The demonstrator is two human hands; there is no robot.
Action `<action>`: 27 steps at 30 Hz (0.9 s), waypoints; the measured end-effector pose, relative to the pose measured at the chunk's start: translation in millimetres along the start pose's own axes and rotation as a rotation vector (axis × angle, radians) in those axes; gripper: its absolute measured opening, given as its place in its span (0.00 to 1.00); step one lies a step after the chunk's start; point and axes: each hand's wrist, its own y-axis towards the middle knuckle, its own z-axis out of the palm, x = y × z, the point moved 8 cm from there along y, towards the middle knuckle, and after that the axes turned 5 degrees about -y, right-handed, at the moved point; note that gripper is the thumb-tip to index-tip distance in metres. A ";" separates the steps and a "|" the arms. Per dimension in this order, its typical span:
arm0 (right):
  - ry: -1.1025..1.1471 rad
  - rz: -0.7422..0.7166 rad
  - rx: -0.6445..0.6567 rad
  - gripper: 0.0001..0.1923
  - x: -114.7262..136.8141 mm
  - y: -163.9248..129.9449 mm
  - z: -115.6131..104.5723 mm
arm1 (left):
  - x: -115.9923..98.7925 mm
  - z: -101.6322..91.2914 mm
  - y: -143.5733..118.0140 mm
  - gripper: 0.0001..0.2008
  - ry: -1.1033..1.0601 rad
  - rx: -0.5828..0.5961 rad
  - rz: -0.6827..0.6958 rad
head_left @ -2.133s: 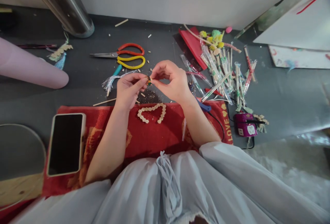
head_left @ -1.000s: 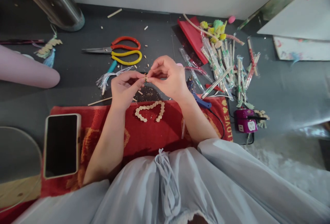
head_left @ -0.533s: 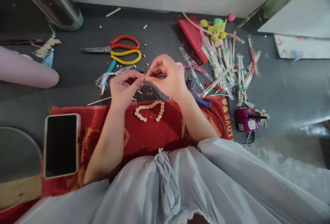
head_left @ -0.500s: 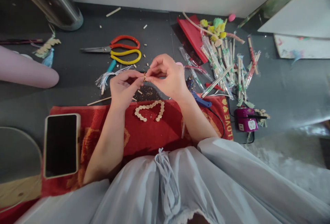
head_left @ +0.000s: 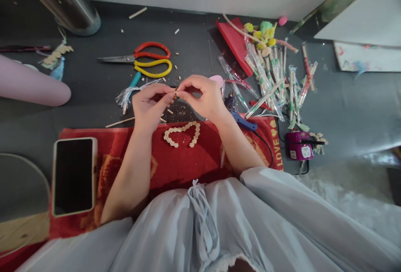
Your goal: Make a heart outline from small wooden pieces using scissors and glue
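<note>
Head view: left hand and right hand both pinch a tiny bead above the bead heart.

Bead string lay on cloth, phone at cloth's left end. Scissors lay behind hands, on floor. Stick pile lay right; small machine near cloth's right edge.

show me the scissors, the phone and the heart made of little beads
scissors (head_left: 147, 57), head view, on the handles where red and yellow loops meet
phone (head_left: 74, 176), head view, middle of its dark screen
bead heart (head_left: 181, 131), head view, on the dip at its top edge
</note>
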 end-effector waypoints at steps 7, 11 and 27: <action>-0.056 -0.068 -0.026 0.11 3.7 -0.5 0.1 | 3.4 -3.2 -2.5 0.10 0.039 -0.037 0.002; -0.090 -0.102 -0.041 0.13 5.1 -1.6 -0.3 | 2.1 -2.8 -2.7 0.10 0.092 -0.020 0.016; -0.164 -0.104 -0.010 0.17 4.0 -2.7 2.5 | -7.9 -1.2 -1.7 0.10 0.186 0.027 0.101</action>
